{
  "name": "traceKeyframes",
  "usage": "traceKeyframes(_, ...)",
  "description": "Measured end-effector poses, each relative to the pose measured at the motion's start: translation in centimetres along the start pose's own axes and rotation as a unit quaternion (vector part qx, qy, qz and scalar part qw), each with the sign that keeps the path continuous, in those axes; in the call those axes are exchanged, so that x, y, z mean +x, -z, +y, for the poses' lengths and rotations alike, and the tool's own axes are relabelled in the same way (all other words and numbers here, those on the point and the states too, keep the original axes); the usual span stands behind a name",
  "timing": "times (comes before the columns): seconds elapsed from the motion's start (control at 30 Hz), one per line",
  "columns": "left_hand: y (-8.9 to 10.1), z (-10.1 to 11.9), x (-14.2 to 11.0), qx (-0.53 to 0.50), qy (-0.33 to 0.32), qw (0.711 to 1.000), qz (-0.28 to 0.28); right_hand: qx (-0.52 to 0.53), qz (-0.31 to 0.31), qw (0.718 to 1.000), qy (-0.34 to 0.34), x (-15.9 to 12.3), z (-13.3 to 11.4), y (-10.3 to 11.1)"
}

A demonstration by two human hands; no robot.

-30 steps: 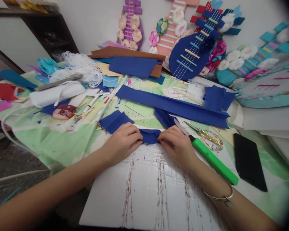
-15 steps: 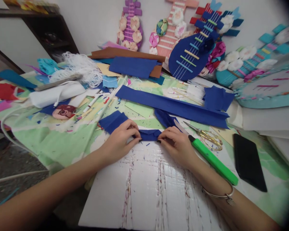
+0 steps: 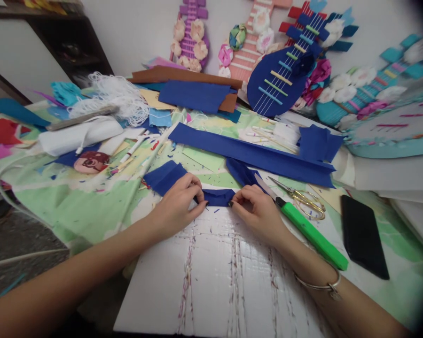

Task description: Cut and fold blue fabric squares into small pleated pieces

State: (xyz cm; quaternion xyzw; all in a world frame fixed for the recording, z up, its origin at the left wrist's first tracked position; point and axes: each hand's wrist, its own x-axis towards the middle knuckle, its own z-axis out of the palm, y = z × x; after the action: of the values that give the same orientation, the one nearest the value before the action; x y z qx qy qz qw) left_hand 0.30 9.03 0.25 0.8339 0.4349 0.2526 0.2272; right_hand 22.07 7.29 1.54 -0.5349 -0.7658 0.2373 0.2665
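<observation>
A small folded strip of blue paper [image 3: 217, 197] lies at the far end of the white board [image 3: 211, 281]. My left hand [image 3: 183, 199] pinches its left end between thumb and fingers. At the other end, the fingertips of my right hand [image 3: 257, 209] are closed on it. Another blue piece [image 3: 165, 176] lies beyond my left hand, partly covered by it. Just past my right hand is a crumpled blue piece [image 3: 241, 171]. A green utility knife [image 3: 313, 234] rests beside my right forearm, its blade pointing away, with gold-handled scissors [image 3: 305, 202] close by.
A long blue strip [image 3: 254, 155] crosses the table behind my hands. A black phone [image 3: 364, 237] lies at the right. White string [image 3: 109, 101] and a white glue-gun-like item with a cord [image 3: 81, 136] sit at the left. Decorated paper instruments, one blue [image 3: 278, 82], lean along the wall.
My right fingertips have shifted very slightly left along the folded blue strip. Both hands keep their pinch, and the view has moved a little.
</observation>
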Motion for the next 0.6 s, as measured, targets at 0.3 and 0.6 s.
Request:
traceKeyframes(0.3, 0.01, 0.16, 0.0, 0.004, 0.008, 1.0, -0.004, -0.032, 0.007, 0.999, -0.008, 0.06, -0.14, -0.43)
traceKeyframes(0.6, -0.21, -0.16, 0.0, 0.02, -0.005, 1.0, -0.003, -0.037, 0.022, 0.999, 0.018, 0.0, 0.18, -0.61)
